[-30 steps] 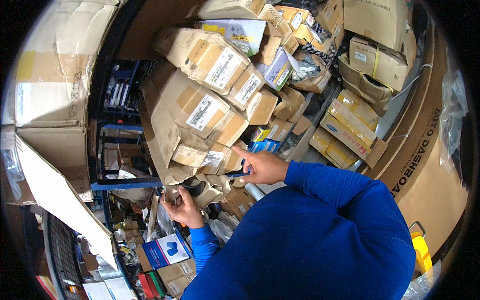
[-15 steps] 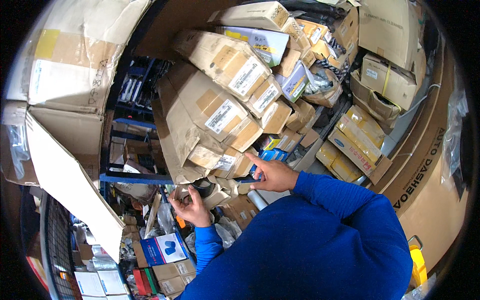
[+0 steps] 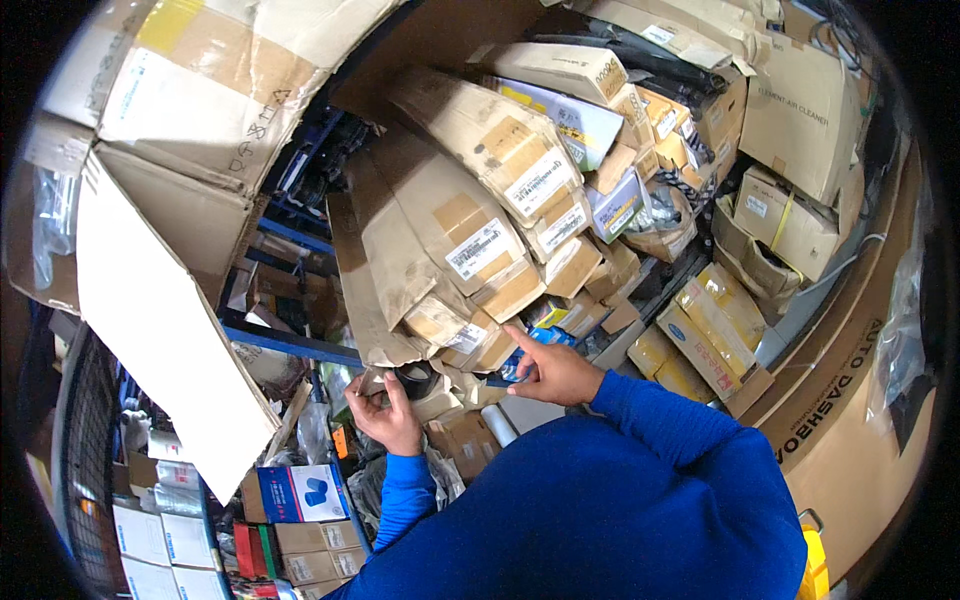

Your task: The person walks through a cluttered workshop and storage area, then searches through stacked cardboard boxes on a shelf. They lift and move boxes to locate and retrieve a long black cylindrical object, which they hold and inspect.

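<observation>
My left hand (image 3: 388,422) is raised with its palm side showing, its fingers curled around the edge of a torn cardboard flap (image 3: 373,381). Just right of those fingers, a black round part (image 3: 417,379) sits partly hidden among torn cardboard. My right hand (image 3: 562,372) holds nothing. Its index finger stretches out to the near end of a small taped carton (image 3: 493,346), and the other fingers are bent. Behind that carton rises a stack of long brown boxes, among them a large labelled carton (image 3: 440,225) and another labelled carton (image 3: 510,150).
A large white cardboard panel (image 3: 165,310) slants down at the left beside a stacked box (image 3: 190,110). A blue shelf rail (image 3: 290,343) runs below the cartons. Yellow-taped boxes (image 3: 700,320) lie right, near a long brown carton (image 3: 850,410). A blue-and-white box (image 3: 300,493) sits lower left.
The view has turned, so the shelves and boxes appear shifted. My left fingers have closed in on the cardboard flap. My right index finger still points at the small carton.
</observation>
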Available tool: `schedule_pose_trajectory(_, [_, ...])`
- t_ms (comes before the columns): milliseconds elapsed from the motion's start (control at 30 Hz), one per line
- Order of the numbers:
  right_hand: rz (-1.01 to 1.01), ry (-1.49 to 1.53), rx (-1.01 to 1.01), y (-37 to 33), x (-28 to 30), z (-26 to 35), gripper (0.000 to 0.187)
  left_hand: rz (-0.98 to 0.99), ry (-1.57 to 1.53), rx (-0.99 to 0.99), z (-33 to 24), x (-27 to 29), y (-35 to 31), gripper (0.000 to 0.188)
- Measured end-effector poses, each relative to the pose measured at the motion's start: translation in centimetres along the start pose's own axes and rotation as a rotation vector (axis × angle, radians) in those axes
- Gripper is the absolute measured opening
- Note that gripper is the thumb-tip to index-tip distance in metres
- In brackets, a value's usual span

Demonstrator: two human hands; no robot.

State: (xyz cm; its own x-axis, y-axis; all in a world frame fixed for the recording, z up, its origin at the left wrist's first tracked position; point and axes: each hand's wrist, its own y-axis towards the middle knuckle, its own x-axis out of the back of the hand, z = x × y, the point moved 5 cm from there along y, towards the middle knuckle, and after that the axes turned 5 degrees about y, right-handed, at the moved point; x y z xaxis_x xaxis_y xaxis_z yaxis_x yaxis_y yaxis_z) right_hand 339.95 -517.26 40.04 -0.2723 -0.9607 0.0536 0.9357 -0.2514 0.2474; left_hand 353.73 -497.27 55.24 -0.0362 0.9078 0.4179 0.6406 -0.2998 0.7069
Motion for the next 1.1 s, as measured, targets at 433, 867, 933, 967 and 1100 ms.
schedule_pose_trajectory(433, [0.006, -0.057, -0.023, 0.0, 0.2, 1.1, 0.100, 0.042, -0.046, -0.024, -1.0, 1.3, 0.9, 0.025])
schedule_pose_trajectory(867, [-0.207, -0.150, 0.154, 0.1, 1.9, 5.3, 0.024, 0.160, 0.370, -0.470, -12.3, -0.6, 5.5, 0.039])
schedule_pose_trajectory(933, [-0.243, -0.162, 0.146, 0.4, 2.6, 6.7, 0.019, 0.309, 0.471, -0.447, -12.0, -1.8, 6.3, 0.036])
schedule_pose_trajectory(967, [-0.271, -0.182, 0.175, 0.5, 3.1, 7.0, 0.016, 0.341, 0.446, -0.433, -11.6, -2.2, 6.4, 0.035])
schedule_pose_trajectory(1100, [-0.398, -0.197, 0.438, 0.7, 3.6, 12.6, 0.014, 0.356, 0.377, -0.465, -9.3, -2.2, 6.9, 0.027])
